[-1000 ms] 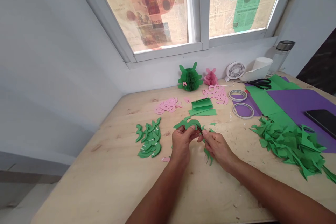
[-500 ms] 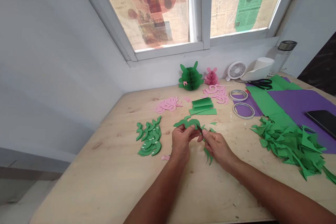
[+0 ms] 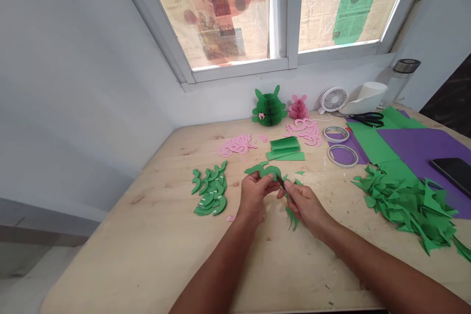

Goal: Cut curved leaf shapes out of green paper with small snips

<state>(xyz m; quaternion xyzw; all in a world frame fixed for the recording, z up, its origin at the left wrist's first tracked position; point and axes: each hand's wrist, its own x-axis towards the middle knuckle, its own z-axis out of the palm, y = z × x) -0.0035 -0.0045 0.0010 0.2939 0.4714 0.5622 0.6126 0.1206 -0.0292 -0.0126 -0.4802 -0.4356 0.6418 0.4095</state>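
My left hand (image 3: 253, 194) is closed on a green scalloped paper cutout (image 3: 271, 170), pinched between thumb and fingers above the table. In my right hand (image 3: 303, 202) is a slim dark pointed tool (image 3: 281, 181), whose tip meets the cutout's right edge; fingers hide most of it, so its exact kind is unclear. Thin curved green offcuts (image 3: 292, 218) lie beneath the right hand. Left of the hands is a group of green scalloped cutouts (image 3: 209, 191), several with white strips on them. A small pink paper piece (image 3: 230, 219) lies beside my left wrist.
Folded green paper (image 3: 285, 146), pink cutouts (image 3: 237, 145), tape rolls (image 3: 342, 155) and a green paper figure (image 3: 270, 110) are farther back. To the right are a green scrap pile (image 3: 408, 211), purple sheets (image 3: 423, 147), a phone (image 3: 452, 170) and scissors (image 3: 368, 118).
The camera view has shifted slightly. Both hands keep their grips, and the cutout has tilted a little, with the tool still at its right edge.
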